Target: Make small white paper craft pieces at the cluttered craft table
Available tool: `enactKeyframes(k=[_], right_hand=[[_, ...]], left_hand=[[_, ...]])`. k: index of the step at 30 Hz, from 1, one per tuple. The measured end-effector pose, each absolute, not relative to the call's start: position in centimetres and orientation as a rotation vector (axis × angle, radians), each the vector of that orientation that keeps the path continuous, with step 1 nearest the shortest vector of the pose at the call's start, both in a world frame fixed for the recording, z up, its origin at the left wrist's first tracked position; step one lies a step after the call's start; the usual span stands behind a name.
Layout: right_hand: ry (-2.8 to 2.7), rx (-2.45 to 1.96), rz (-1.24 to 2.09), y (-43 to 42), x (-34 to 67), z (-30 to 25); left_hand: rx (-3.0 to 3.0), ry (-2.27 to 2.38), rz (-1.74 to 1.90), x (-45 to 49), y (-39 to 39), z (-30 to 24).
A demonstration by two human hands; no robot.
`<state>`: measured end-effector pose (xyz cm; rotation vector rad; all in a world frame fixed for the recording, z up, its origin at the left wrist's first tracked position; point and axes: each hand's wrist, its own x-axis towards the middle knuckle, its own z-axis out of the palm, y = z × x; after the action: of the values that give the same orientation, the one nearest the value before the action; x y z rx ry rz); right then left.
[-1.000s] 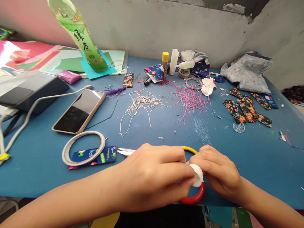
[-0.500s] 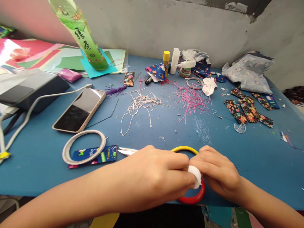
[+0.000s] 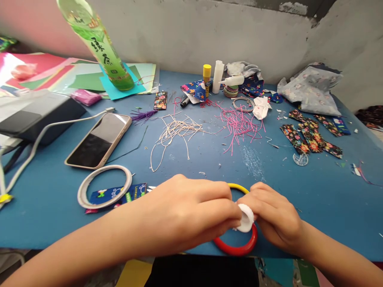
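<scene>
a blue table [image 3: 314,187] fills most of the frame, set against a rough grey wall [image 3: 185,32] across the top. at the upper left lie coloured paper sheets [image 3: 60,75], with a green bottle [image 3: 101,52] standing on them. a pale cloth [image 3: 311,89] is heaped at the upper right. a dark box [image 3: 38,113] with a white cable sits at the left edge, and a phone [image 3: 98,139] lies face up beside it. below the phone is a white tape ring [image 3: 104,168]. cream threads [image 3: 176,129] and pink threads [image 3: 239,123] are scattered across the centre, with floral fabric strips [image 3: 311,137] at the right and a yellow-capped glue stick [image 3: 206,75] at the top centre.

compared with half a second ago, the left hand [image 3: 191,217] sits a little higher and further left, now covering nearly all of the scissor tips that showed beside it. the roll has turned so its round open face shows.

at the lower centre, both hands meet over a bangle [image 3: 236,249], red on its near arc and yellow on its far arc, lying flat at the table's near edge. the left hand's fingers are curled, pinching a small white roll [image 3: 245,218] from the left. the right hand [image 3: 275,217] pinches it from the right, fingers bent. the roll is held just above the bangle's right side.
</scene>
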<state>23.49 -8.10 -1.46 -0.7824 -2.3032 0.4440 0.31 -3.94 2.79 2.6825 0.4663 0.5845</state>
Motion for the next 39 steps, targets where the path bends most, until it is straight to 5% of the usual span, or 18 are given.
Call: enactKeyframes(k=[16,33,39], right_hand=[[-2.332,-0.799,0.45,-8.0,23.3,-1.2],[-2.306,-0.781,0.481,-8.0,23.3,-1.3],[-2.304,-0.776,0.485,-8.1,23.4,-1.4]], left_hand=[[2.773,0.446,0.333,0.4,-4.2,3.0],[2.676,0.535,0.65,0.3,-4.0,2.6],[2.762,0.482,0.512,1.3,-4.1,2.2]])
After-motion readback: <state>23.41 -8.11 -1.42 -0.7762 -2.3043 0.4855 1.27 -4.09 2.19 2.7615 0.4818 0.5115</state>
